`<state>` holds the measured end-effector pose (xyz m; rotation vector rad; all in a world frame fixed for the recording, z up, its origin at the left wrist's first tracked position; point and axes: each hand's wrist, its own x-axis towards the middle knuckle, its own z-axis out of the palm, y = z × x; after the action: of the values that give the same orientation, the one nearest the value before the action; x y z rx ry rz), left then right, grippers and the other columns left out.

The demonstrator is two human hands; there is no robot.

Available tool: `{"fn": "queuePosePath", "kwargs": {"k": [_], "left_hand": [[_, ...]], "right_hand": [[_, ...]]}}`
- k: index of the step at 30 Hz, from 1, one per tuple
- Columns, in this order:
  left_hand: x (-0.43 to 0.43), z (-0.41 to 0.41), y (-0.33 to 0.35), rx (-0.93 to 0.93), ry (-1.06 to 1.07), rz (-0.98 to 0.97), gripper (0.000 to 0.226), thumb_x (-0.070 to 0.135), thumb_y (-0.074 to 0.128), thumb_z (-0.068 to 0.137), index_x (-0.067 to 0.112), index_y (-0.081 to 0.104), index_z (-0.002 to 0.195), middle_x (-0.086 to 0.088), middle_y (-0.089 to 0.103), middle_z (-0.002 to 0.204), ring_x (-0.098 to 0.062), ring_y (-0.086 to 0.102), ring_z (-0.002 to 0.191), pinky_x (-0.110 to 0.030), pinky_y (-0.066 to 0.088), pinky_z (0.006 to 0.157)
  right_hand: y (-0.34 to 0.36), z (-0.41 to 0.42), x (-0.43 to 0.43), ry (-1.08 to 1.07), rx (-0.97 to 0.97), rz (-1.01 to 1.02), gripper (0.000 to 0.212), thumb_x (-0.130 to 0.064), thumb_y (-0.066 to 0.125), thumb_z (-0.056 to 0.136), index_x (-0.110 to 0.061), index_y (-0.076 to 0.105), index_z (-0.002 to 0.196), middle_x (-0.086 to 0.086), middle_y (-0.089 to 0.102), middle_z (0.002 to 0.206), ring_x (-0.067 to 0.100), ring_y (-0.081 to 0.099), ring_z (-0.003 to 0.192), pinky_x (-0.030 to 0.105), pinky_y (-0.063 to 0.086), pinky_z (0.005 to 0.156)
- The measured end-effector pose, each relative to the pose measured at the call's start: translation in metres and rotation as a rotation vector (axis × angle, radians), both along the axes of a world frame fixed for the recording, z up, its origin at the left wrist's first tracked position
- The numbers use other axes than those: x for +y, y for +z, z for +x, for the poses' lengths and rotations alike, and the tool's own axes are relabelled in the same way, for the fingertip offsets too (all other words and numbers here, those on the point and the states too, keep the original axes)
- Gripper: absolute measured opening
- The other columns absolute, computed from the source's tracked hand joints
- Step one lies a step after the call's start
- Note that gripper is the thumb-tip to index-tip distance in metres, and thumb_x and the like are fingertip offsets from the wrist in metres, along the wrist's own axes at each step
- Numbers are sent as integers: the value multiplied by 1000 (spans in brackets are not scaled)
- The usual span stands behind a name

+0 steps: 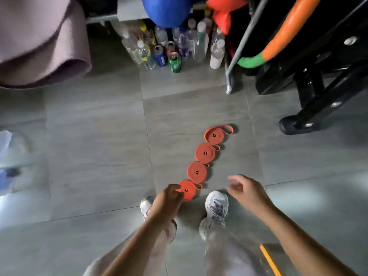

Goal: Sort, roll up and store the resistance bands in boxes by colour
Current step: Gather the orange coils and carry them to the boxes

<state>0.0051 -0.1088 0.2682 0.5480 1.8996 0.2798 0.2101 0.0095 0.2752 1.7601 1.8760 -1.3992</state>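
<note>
Four orange resistance bands (pixel 205 154), each rolled into a flat coil, lie in a diagonal row on the grey tiled floor (pixel 95 136), touching one another, with loose tails sticking out to the right. The nearest coil (pixel 189 191) sits just ahead of the person's shoes (pixel 217 206). The left hand (pixel 169 198) reaches down to it, fingers curled round its left edge in a pinch that hides that edge. The right hand (pixel 247 189) hovers beside the row, fingers loosely spread and holding nothing, smeared by motion. Farther off stand bottles and cans (pixel 173 50), a blue ball (pixel 167 10) cut off at the top, a rolled mauve mat (pixel 39 42) and a black frame (pixel 318 86).
</note>
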Motion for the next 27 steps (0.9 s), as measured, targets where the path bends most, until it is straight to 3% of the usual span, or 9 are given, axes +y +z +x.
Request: {"fn": "queuePosePath", "kwargs": {"k": [3,7,9,11,13,18,20,22,27], "left_hand": [[-13,9,-94,17,9,-85,27,23,54,92,16,58,118,-11,71,98,-28,65,91,-24,41,63],[-35,8,-213,42,48,-178,33,21,57,90,10,57,122,-9,68,110,-25,64,99,-27,47,73],[-41,10,-260,85,56,-199,34,21,57,89,10,59,120,-8,66,114,-27,63,100,-29,48,77],[-52,15,-299,138,112,-209,36,20,56,86,11,58,121,-8,65,116,-29,62,100,-29,47,79],[-66,23,-340,178,186,-220,46,24,60,83,13,53,127,-9,59,121,-25,58,107,-27,43,86],[-75,50,-398,235,431,-161,50,30,78,67,19,51,108,-5,55,110,-26,58,100,-34,46,89],[-69,54,-404,256,439,-209,55,26,78,69,16,48,114,-9,49,112,-33,54,107,-35,41,92],[-70,52,-404,253,387,-204,54,28,78,71,15,51,116,-7,45,109,-32,53,107,-32,40,93],[-81,50,-411,339,209,-45,44,22,74,78,10,53,115,-8,51,110,-29,52,105,-31,39,86]], "right_hand": [[-87,-14,27,67,-42,80,27,-23,67,82,-14,67,107,4,72,101,22,65,97,29,47,85],[-196,-33,46,270,-77,141,29,-27,63,85,-16,65,111,0,70,103,24,63,101,32,49,85],[-246,-39,44,533,-154,299,25,-32,66,82,-16,66,102,0,67,100,24,64,95,32,50,73],[-296,-44,32,824,-139,446,30,-30,85,58,-13,65,70,3,63,75,25,65,67,30,49,48],[-341,-47,22,1017,-103,569,42,-30,93,35,-14,60,57,2,57,64,23,60,55,27,45,39],[-405,-52,7,1203,-101,521,88,-46,91,20,-11,68,97,3,65,92,21,63,79,32,52,65],[-405,-58,7,1189,-143,525,107,-47,90,34,-8,53,127,5,59,117,23,59,100,36,49,82],[-405,-65,8,1200,-150,499,102,-46,82,58,-10,32,140,6,41,133,25,45,118,37,38,96],[-414,-82,4,1109,-103,504,57,-45,74,68,-16,52,112,7,49,120,27,46,110,37,37,88]]}}
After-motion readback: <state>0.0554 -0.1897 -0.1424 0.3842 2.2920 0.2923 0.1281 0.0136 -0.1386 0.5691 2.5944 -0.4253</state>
